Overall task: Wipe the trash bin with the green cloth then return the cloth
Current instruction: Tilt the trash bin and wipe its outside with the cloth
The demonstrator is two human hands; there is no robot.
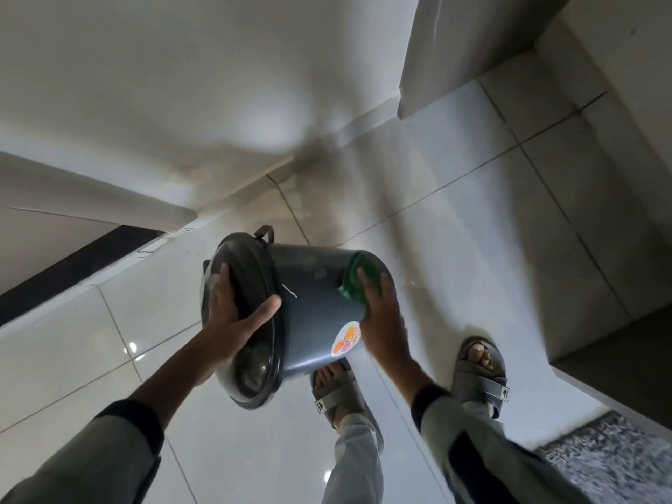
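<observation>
Mid-wipe, by the look of it. Nothing returned yet.

Nearest the camera: both forearms in grey sleeves, legs and two grey sandals on the tiled floor (472, 220) below.

Left hand (232, 314) is the holding grip: palm and fingers spread flat over the lid (251, 372) of the trash bin (312, 303), thumb hooked out across the lid rim onto the wall. An open, splayed hold rather than a closed fist, but it is carrying the bin.

The bin is off the floor and tipped on its side, lid end toward the left hand, base end pointing away to the right. Dark grey body, round orange-and-white sticker (347, 338) on the near underside, a small carry handle showing at the far top edge.

Right hand (381, 311) presses the green cloth (358, 281) against the bin wall near the base end. Fingers lie flat over the cloth; it is pinned between palm and bin, not bunched in a fist. Only part of the cloth shows beyond the fingers.

Judgement on progress: wiping under way, base end of the side wall being covered now. Can't tell which areas are already clean; no visible wet or dry contrast. Left to do: finish the wall, presumably lid, set the bin down, return the cloth. Where the cloth belongs is not in view.

Beyond: pale walls and a corner.
</observation>
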